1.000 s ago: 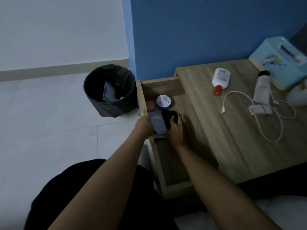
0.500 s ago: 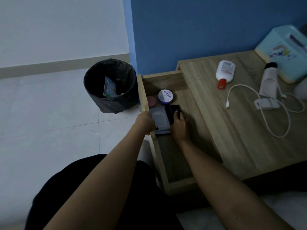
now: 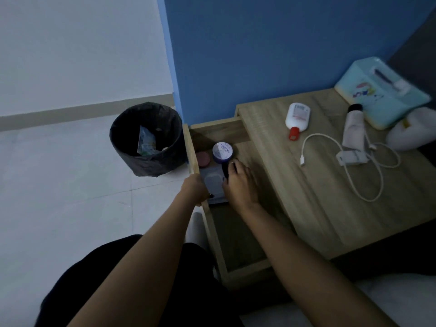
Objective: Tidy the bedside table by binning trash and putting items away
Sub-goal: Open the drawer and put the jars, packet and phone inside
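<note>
At ten o'clock the black lined bin (image 3: 151, 162) holds trash. The left hand (image 3: 194, 188) grips the open wooden drawer (image 3: 219, 132); the right hand (image 3: 240, 182) covers a small dark object (image 3: 225, 171) inside, its grip indiscernible. At two o'clock a white red-capped bottle (image 3: 297, 116) and white cable (image 3: 303, 161) await stowing.

L hand (image 3: 194, 190) grips side wall of open drawer (image 3: 191, 152). R hand (image 3: 239, 182) rests on dark item (image 3: 225, 169) inside, beside grey pouch (image 3: 212, 180) & blue jar (image 3: 222, 152).

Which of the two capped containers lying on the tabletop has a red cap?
The white bottle nearer the drawer; the pale tube by the tissue box has a black cap.
</note>
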Available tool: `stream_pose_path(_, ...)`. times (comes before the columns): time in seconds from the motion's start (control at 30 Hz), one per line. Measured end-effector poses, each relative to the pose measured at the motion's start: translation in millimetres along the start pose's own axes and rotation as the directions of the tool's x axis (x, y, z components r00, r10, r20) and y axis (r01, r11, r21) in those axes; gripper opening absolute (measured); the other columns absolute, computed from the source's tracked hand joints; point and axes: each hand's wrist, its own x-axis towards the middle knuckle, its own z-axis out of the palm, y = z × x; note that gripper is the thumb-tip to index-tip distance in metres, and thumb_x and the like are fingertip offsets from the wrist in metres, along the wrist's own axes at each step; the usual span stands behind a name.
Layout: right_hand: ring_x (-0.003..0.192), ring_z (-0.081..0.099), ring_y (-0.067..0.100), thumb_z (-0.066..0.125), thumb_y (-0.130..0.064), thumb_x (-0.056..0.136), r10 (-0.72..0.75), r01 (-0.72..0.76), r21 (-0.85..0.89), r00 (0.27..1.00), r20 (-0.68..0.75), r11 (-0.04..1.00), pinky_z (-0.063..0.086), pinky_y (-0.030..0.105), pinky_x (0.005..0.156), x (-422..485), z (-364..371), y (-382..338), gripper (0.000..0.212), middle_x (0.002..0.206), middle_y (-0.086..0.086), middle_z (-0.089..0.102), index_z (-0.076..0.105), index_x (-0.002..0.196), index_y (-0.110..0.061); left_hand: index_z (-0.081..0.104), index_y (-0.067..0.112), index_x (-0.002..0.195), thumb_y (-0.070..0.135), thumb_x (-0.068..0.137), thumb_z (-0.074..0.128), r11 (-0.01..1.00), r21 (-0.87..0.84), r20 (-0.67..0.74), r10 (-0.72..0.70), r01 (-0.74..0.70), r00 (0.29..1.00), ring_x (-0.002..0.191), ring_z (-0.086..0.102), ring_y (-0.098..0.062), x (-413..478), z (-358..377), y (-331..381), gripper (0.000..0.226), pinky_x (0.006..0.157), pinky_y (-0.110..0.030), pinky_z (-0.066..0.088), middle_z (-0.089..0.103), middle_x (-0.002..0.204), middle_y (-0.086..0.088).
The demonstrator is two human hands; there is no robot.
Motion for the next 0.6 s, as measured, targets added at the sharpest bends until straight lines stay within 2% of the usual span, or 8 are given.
stream_pose_path(0.1, 0.107, 0.061, 0.030, 0.058, -0.019, 0.086, -0.126, 0.140, 0.036, 0.957, -0.261, 0.989, 0.048, 0.039, 0.095, 3.4, -51.1, 1.4, 0.037, 0.119, 0.016, 0.064, 0.063, 0.118, -0.002, 0.053, 0.003, 0.121, 0.013, 0.083, 0.070, 0.997, -0.069, 0.013, -0.022, 0.023, 1.000, 0.108, 0.061, -0.027, -0.3, 0.3, 0.0, 0.043, 0.070, -0.026, 0.047, 0.061, 0.118, -0.014)
stream_pose_path(0.13, 0.103, 0.063, 0.029, 0.059, -0.017, 0.084, -0.147, 0.175, 0.051, 0.926, -0.348, 0.983, 0.049, 0.038, 0.094, 1.9, -65.7, 8.4, 0.033, 0.114, 0.014, 0.067, 0.066, 0.112, -0.002, 0.054, 0.003, 0.120, 0.014, 0.082, 0.071, 0.997, -0.070, 0.023, -0.017, 0.019, 1.000, 0.108, 0.061, -0.028, -1.4, -0.3, -0.6, 0.043, 0.072, -0.026, 0.048, 0.061, 0.117, -0.014)
stream_pose_path(0.2, 0.102, 0.063, 0.026, 0.059, -0.014, 0.084, -0.160, 0.198, 0.044, 0.889, -0.428, 0.979, 0.049, 0.038, 0.097, -4.4, -88.0, 33.0, 0.029, 0.112, 0.012, 0.069, 0.069, 0.109, -0.003, 0.056, 0.005, 0.119, 0.019, 0.081, 0.072, 0.999, -0.033, 0.026, 0.026, -0.025, 0.999, 0.105, 0.062, -0.026, -3.8, -2.7, -2.4, 0.043, 0.076, -0.026, 0.049, 0.062, 0.115, -0.011)
stream_pose_path(0.3, 0.108, 0.062, 0.029, 0.050, -0.020, 0.089, -0.068, 0.098, 0.050, 0.907, -0.416, 0.994, 0.046, 0.041, 0.100, -21.8, -97.3, 82.2, 0.034, 0.119, 0.011, 0.067, 0.067, 0.114, -0.005, 0.057, 0.008, 0.119, 0.025, 0.080, 0.072, 0.998, -0.009, 0.020, 0.058, -0.058, 0.998, 0.101, 0.061, -0.023, -1.4, -2.2, -7.3, 0.045, 0.080, -0.027, 0.050, 0.063, 0.114, -0.010)
stream_pose_path(0.4, 0.120, 0.057, 0.031, 0.040, -0.030, 0.091, 0.043, -0.035, 0.028, 0.945, -0.324, 0.999, 0.041, 0.042, 0.107, -44.6, -84.2, 124.6, 0.046, 0.128, 0.014, 0.062, 0.064, 0.120, -0.003, 0.057, 0.010, 0.119, 0.031, 0.079, 0.073, 0.998, 0.023, 0.023, 0.063, -0.063, 0.998, 0.106, 0.061, -0.025, 2.5, -0.1, -9.1, 0.048, 0.090, -0.033, 0.052, 0.063, 0.116, -0.010)
stream_pose_path(0.5, 0.130, 0.049, 0.031, 0.035, -0.033, 0.094, 0.034, -0.041, -0.022, 0.968, -0.250, 0.999, 0.038, 0.045, 0.109, -60.4, -69.0, 140.5, 0.049, 0.135, 0.013, 0.058, 0.061, 0.126, -0.006, 0.057, 0.011, 0.119, 0.031, 0.080, 0.072, 0.997, 0.034, 0.023, 0.069, -0.070, 0.997, 0.107, 0.060, -0.024, -1.8, -2.1, -6.4, 0.046, 0.087, -0.029, 0.050, 0.062, 0.117, -0.009)
stream_pose_path(0.6, 0.132, 0.047, 0.029, 0.035, -0.029, 0.094, 0.043, -0.047, -0.008, 0.964, -0.262, 0.999, 0.036, 0.045, 0.110, -60.6, -69.1, 139.5, 0.048, 0.136, 0.011, 0.057, 0.061, 0.127, -0.007, 0.056, 0.009, 0.119, 0.025, 0.081, 0.072, 0.998, 0.018, 0.018, 0.060, -0.061, 0.998, 0.110, 0.059, -0.026, -3.2, -2.7, -4.7, 0.044, 0.091, -0.031, 0.049, 0.061, 0.118, -0.010)
